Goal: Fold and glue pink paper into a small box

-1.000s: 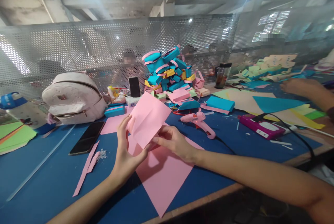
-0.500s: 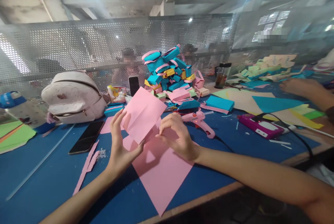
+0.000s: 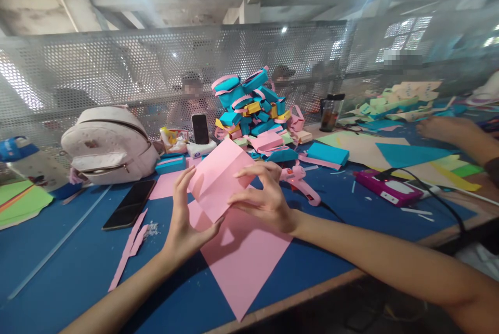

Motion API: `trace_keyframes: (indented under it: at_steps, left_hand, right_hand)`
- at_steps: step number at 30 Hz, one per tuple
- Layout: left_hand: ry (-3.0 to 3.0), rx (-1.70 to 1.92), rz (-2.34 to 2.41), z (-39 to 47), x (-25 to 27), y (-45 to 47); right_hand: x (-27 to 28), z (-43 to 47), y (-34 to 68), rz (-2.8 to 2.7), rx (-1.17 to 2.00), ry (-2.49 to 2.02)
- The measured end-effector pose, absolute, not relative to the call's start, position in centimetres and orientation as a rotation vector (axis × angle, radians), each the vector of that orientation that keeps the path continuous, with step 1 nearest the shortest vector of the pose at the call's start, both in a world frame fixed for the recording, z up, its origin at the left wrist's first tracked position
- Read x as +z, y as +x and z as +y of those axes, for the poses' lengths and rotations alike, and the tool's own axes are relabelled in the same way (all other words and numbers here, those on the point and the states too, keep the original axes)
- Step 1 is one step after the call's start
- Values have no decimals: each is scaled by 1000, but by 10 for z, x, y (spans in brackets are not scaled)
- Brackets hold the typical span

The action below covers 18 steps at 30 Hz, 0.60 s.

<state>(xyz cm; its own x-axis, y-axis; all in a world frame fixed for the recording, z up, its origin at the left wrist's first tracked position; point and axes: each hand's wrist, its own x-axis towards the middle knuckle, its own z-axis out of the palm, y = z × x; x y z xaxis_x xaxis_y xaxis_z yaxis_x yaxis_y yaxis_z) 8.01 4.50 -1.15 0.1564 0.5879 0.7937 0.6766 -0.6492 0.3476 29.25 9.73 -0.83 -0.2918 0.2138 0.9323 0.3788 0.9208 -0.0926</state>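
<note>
gripping the creased pink paper (image 3: 215, 182) by its edges, the left hand (image 3: 184, 226) and right hand (image 3: 271, 200) might buckle it out of shape if they squeeze unevenly.

Left hand (image 3: 184, 227) cupped, right hand (image 3: 270, 200) curled inward, both raised

Single head-worn view, facing forward and down: left hand (image 3: 182, 226) and right hand (image 3: 273, 201) close, perforated metal screen (image 3: 148, 61) farther off.
</note>
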Motion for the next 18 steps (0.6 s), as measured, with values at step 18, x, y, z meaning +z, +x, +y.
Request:
trace_keyframes:
  at_steps: [18]
  left_hand:
    - [-2370, -1546, -1324, 44, -14, 80]
  right_hand:
    - [-10, 98, 293, -1890, -149, -347]
